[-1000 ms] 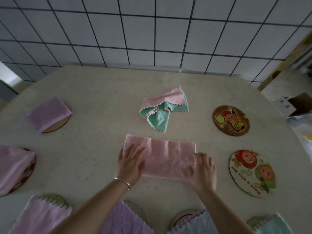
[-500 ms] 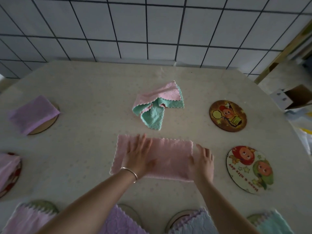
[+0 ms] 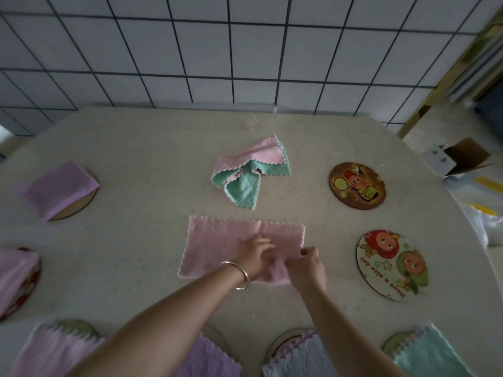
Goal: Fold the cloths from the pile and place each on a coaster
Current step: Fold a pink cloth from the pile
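A pink cloth [image 3: 217,240], folded into a long strip, lies flat in the middle of the table. My left hand [image 3: 255,258] sits on its right half, fingers on the fabric. My right hand [image 3: 310,263] pinches the cloth's right end near the front corner. Behind it lies the pile [image 3: 249,172], a crumpled pink and teal cloth. Two bare picture coasters sit at the right: a dark one [image 3: 357,185] and a pale one [image 3: 392,265].
Folded cloths rest on coasters at the left [image 3: 58,189], far left [image 3: 15,273] and along the near edge [image 3: 432,355]. A cardboard box [image 3: 460,159] stands beyond the table's right edge. A tiled wall rises behind the table.
My left hand slid right across the pink cloth toward my right hand. My right hand went from lying flat on the right end to pinching it.
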